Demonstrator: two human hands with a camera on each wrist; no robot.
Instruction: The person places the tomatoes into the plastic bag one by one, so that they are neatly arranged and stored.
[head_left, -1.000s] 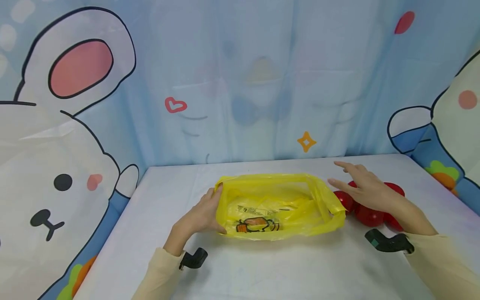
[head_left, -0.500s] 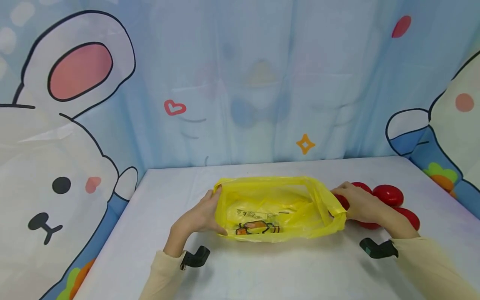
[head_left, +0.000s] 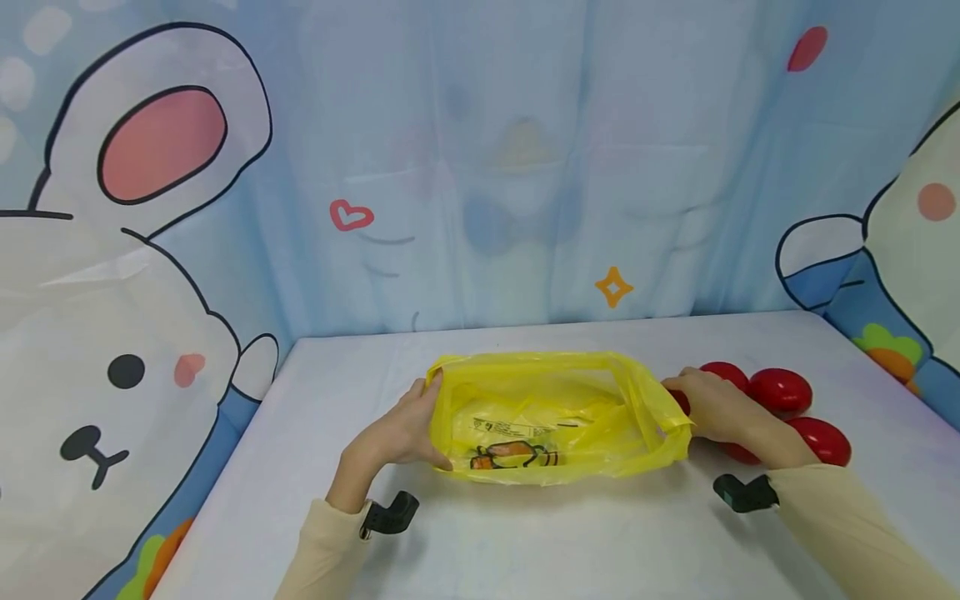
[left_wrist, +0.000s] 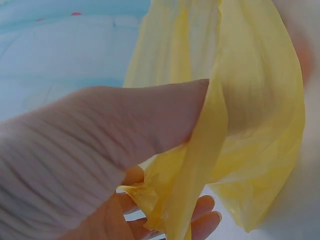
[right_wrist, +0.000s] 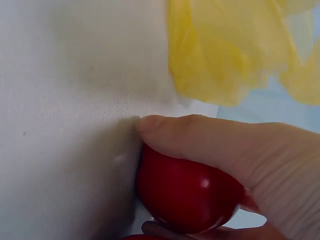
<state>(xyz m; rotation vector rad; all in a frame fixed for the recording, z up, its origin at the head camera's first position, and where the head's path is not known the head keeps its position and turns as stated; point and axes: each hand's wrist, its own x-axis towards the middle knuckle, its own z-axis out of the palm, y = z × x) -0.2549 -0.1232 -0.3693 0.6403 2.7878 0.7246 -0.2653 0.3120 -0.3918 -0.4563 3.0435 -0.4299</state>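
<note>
A yellow plastic bag (head_left: 551, 417) lies open on the white table (head_left: 525, 533), with a printed orange and black picture on its side. My left hand (head_left: 408, 429) pinches the bag's left rim between thumb and fingers (left_wrist: 165, 115). The bag's yellow film (left_wrist: 250, 110) hangs past that thumb. My right hand (head_left: 712, 408) is curled round a glossy red ball (right_wrist: 185, 192) just right of the bag (right_wrist: 225, 55). Three more red balls (head_left: 780, 390) lie on the table beside that hand.
A blue cartoon curtain (head_left: 480, 167) with a white rabbit (head_left: 97, 333) surrounds the table on the back and both sides. Black wrist mounts (head_left: 390, 512) sit on both sleeves. Bare table surface spreads in front of the bag.
My right hand came down from above the red balls and closed round one next to the bag. The left hand and the bag stayed put.
</note>
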